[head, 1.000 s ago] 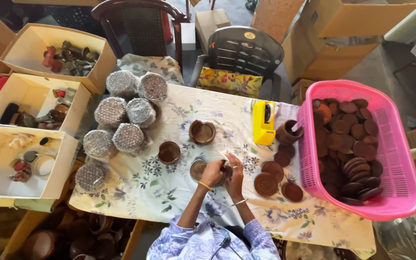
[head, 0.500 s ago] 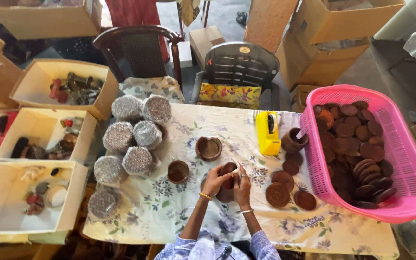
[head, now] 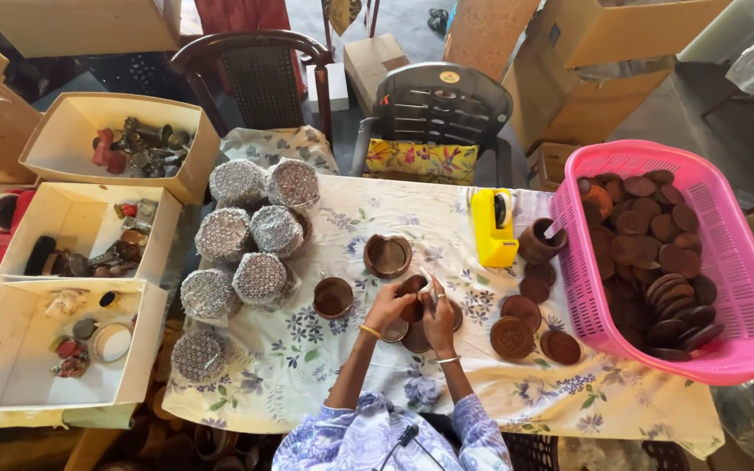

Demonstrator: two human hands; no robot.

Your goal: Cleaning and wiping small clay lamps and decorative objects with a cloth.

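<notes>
Grip: your left hand (head: 387, 305) and right hand (head: 437, 312) meet at the middle of the table, fingers curled together around a small brown clay cup (head: 412, 288); which hand bears it you cannot tell at this size.
Cup: it sits between your fingertips, just above the floral tablecloth (head: 307, 366), with a pale strip showing at its 3 o'clock edge.
Under the hands: a few flat brown pieces (head: 414, 338) lie on the cloth, touching or just beside your fingers; their exact kind is too small to tell.
At 10 o'clock: an empty clay bowl (head: 332, 296) stands near your left hand, and a second, wider bowl (head: 387, 255) stands at 12 o'clock.
At 3 o'clock: round brown lids (head: 513, 337) lie flat in a loose cluster on the cloth.
At 1 o'clock: a yellow tape dispenser (head: 493, 227) stands upright, with a clay pot (head: 538, 242) just beside it.
Far 3 o'clock: a pink plastic basket (head: 743, 288) holds many more brown lids.
At 9 o'clock: wrapped silvery bundles (head: 250, 235) stand stacked together on the cloth's edge.
Far 9 o'clock: open cardboard boxes (head: 37, 366) of small oddments sit off the table.
</notes>
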